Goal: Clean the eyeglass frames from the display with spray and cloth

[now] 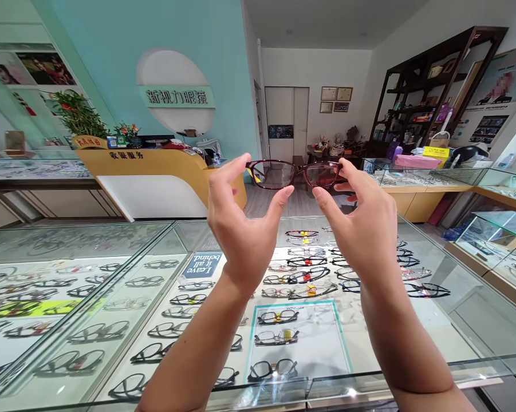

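Observation:
A pair of dark red eyeglasses (273, 174) is held up level above a glass display case, between my two hands. My left hand (244, 223) grips the left end of the frame with bent fingers, its thumb just under the left lens. At the right end, my right hand (356, 212) has its fingers on the frame, and its thumb points up below the right lens. Both lenses are see-through, with the shop showing behind them. The temples are mostly hidden by the frame and my fingers.
Rows of eyeglasses (279, 337) lie inside the glass display case (412, 372) below my arms. A blue card (201, 266) stands among them. Beyond are a yellow and white counter (154, 189), another glass case (429, 177) and a dark shelf (416, 86) at right.

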{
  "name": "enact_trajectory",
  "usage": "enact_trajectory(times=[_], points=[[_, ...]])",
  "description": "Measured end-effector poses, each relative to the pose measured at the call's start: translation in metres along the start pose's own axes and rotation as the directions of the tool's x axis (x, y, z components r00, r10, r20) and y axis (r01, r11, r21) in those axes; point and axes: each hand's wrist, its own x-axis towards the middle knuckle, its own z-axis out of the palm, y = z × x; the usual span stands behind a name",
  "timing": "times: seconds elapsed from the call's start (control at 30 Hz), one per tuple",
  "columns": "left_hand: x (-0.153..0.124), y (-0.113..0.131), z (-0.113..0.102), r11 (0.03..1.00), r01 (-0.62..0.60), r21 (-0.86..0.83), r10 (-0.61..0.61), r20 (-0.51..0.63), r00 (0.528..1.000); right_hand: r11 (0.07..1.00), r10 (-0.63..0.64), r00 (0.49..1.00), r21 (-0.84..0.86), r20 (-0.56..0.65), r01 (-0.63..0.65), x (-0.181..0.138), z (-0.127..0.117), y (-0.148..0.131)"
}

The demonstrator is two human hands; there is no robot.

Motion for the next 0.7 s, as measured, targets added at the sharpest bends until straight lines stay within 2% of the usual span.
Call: enact_trajectory(times=[0.53,0.7], points=[[0.010,-0.016,-0.002,1.000,0.019,0.010,-0.020,0.072,0.997,0.998,-0.040,0.993,0.041,-0.113,0.044,0.001,-0.004,-0.008],[0.010,-0.015,-0.002,0.999,0.033,0.025,-0.034,0.046,0.998,0.998,-0.031,0.995,0.059,-0.096,0.037,0.002,-0.005,-0.005]])
